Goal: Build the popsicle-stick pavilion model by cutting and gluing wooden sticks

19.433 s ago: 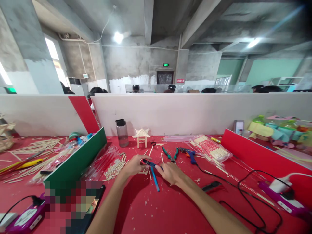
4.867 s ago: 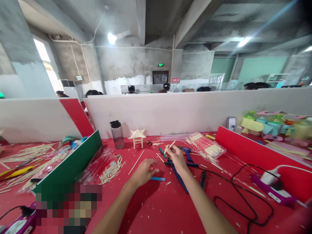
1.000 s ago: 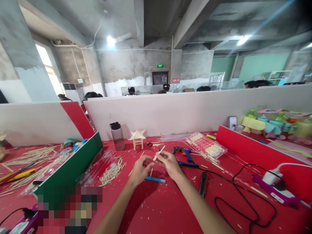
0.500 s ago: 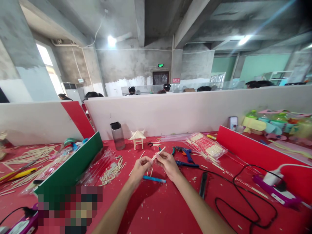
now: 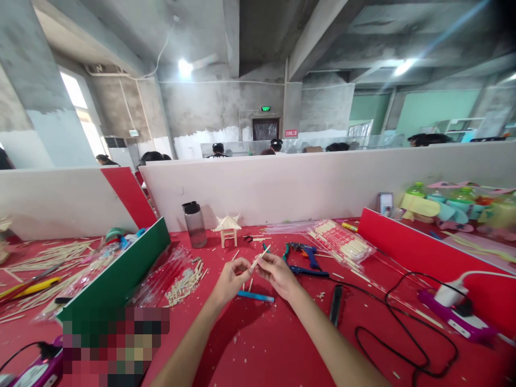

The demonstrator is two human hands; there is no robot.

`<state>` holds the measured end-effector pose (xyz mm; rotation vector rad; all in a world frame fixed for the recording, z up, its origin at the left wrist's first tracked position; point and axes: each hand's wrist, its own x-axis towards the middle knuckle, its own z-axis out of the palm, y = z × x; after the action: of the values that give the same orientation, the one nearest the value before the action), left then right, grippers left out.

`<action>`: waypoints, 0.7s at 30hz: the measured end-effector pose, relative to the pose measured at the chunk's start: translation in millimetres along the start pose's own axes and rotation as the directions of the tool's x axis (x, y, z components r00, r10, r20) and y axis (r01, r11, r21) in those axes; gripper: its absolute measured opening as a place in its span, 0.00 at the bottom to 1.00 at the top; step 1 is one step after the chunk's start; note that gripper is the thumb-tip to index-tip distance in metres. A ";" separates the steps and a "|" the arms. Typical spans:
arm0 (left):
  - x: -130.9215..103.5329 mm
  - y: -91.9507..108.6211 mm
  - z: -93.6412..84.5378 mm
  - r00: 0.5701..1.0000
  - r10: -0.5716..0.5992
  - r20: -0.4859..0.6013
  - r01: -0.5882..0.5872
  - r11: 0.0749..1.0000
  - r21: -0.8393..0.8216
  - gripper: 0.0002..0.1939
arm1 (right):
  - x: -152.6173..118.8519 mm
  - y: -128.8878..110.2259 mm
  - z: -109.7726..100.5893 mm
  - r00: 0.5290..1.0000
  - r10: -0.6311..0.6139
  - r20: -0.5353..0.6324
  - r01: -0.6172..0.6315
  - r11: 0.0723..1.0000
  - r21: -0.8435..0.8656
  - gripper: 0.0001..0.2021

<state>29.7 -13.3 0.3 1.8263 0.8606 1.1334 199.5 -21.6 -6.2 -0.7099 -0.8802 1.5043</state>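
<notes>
Both my hands meet over the middle of the red table, fingertips pinching one pale wooden stick (image 5: 264, 253) that slants up to the right. My left hand (image 5: 234, 277) grips its lower end, and my right hand (image 5: 277, 273) holds it a little higher up. Just under my hands lies a blue pen-like tool (image 5: 256, 296). Farther back stands a small pavilion model (image 5: 228, 230) built of such sticks. To the right of my right hand rest a blue glue gun (image 5: 308, 255) and dark blue pliers (image 5: 309, 272).
A water bottle (image 5: 195, 224) stands near the white partition (image 5: 258, 188). Cut stick pieces (image 5: 186, 285) lie left, bagged sticks (image 5: 342, 242) right. A black utility knife (image 5: 336, 305) and a looping black cable (image 5: 403, 328) lie on the right. Green (image 5: 121, 279) and red (image 5: 427, 258) dividers flank the space.
The stick has shifted slightly down and left within my fingertips. My hands stay in nearly the same place, and nothing else on the table has visibly moved.
</notes>
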 end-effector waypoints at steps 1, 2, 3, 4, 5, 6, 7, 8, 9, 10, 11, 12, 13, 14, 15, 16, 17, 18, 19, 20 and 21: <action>-0.2 0.7 -0.5 1.000 0.007 0.004 -0.007 0.999 0.032 0.10 | -0.1 0.3 -0.2 1.000 0.007 -0.002 -0.007 1.000 0.000 0.17; -0.4 1.4 -1.1 1.000 0.011 0.009 -0.011 0.998 0.065 0.08 | -0.2 0.8 -0.5 1.000 0.012 -0.004 -0.012 1.000 -0.001 0.17; -0.7 2.2 -1.8 1.000 0.017 0.013 -0.018 0.995 0.103 0.07 | -0.1 1.3 -0.9 1.000 0.016 -0.004 -0.016 1.000 -0.003 0.17; -0.9 3.0 -2.7 1.000 0.027 0.015 -0.029 0.989 0.145 0.05 | 0.1 2.1 -1.5 1.000 0.019 -0.003 -0.019 1.000 -0.005 0.17; -1.3 3.9 -3.7 0.999 0.042 0.021 -0.045 0.980 0.193 0.04 | 0.4 2.9 -2.2 1.000 0.022 -0.001 -0.022 1.000 -0.009 0.17; -1.6 5.1 -4.9 0.998 0.063 0.029 -0.069 0.967 0.245 0.04 | 0.7 3.8 -2.8 1.000 0.027 0.003 -0.027 1.000 -0.014 0.17; -2.0 6.4 -6.3 0.995 0.087 0.044 -0.096 0.950 0.296 0.05 | 1.0 4.8 -3.5 0.999 0.032 0.005 -0.032 0.999 -0.019 0.17; -2.4 7.9 -7.9 0.992 0.109 0.062 -0.123 0.931 0.345 0.05 | 1.3 5.7 -4.0 0.999 0.037 0.005 -0.037 0.999 -0.023 0.17; -2.8 9.3 -9.5 0.988 0.126 0.084 -0.149 0.910 0.388 0.06 | 1.4 6.5 -4.3 0.999 0.045 0.006 -0.045 0.999 -0.026 0.17; -3.1 10.7 -11.2 0.984 0.139 0.109 -0.173 0.889 0.425 0.07 | 1.5 7.3 -4.5 0.998 0.056 0.011 -0.055 0.998 -0.030 0.17; -3.5 11.8 -12.8 0.980 0.150 0.133 -0.195 0.868 0.456 0.08 | 1.4 8.0 -4.4 0.997 0.069 0.022 -0.068 0.997 -0.035 0.17; -3.8 12.5 -14.5 0.976 0.154 0.151 -0.209 0.850 0.484 0.08 | 1.2 8.8 -4.2 0.996 0.083 0.034 -0.081 0.996 -0.038 0.17; -4.0 12.8 -16.0 0.975 0.154 0.160 -0.215 0.835 0.506 0.08 | 1.1 9.6 -3.9 0.995 0.093 0.046 -0.091 0.995 -0.038 0.17; -4.3 12.5 -17.4 0.975 0.151 0.160 -0.214 0.824 0.525 0.08 | 1.0 10.5 -3.6 0.993 0.100 0.056 -0.099 0.994 -0.036 0.17; -4.5 11.9 -18.6 0.977 0.148 0.153 -0.207 0.817 0.539 0.08 | 1.2 11.6 -3.4 0.993 0.103 0.063 -0.101 0.994 -0.031 0.17; -4.7 10.8 -19.4 0.980 0.145 0.139 -0.198 0.812 0.549 0.08 | 1.5 12.7 -3.3 0.993 0.102 0.064 -0.100 0.995 -0.023 0.17; -4.7 9.5 -20.0 0.982 0.142 0.125 -0.188 0.808 0.558 0.08 | 2.0 13.7 -3.4 0.993 0.098 0.062 -0.098 0.995 -0.012 0.17; -4.7 8.2 -20.4 0.983 0.143 0.111 -0.181 0.807 0.563 0.08 | 2.5 14.6 -3.6 0.994 0.093 0.061 -0.094 0.996 0.002 0.17; -4.6 7.0 -20.5 0.984 0.147 0.099 -0.177 0.808 0.562 0.08 | 3.0 15.2 -3.9 0.994 0.086 0.059 -0.088 0.996 0.017 0.17; -4.4 6.1 -20.5 0.984 0.151 0.090 -0.176 0.815 0.553 0.07 | 3.3 15.4 -4.1 0.996 0.077 0.055 -0.079 0.996 0.035 0.17; -4.1 5.4 -20.5 0.984 0.158 0.081 -0.177 0.826 0.535 0.07 | 3.3 15.1 -4.3 0.997 0.067 0.047 -0.070 0.996 0.053 0.17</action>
<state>10.0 -13.6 9.2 2.4196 1.0985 1.0236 194.7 -18.1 -21.2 -0.6742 -0.8534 1.6050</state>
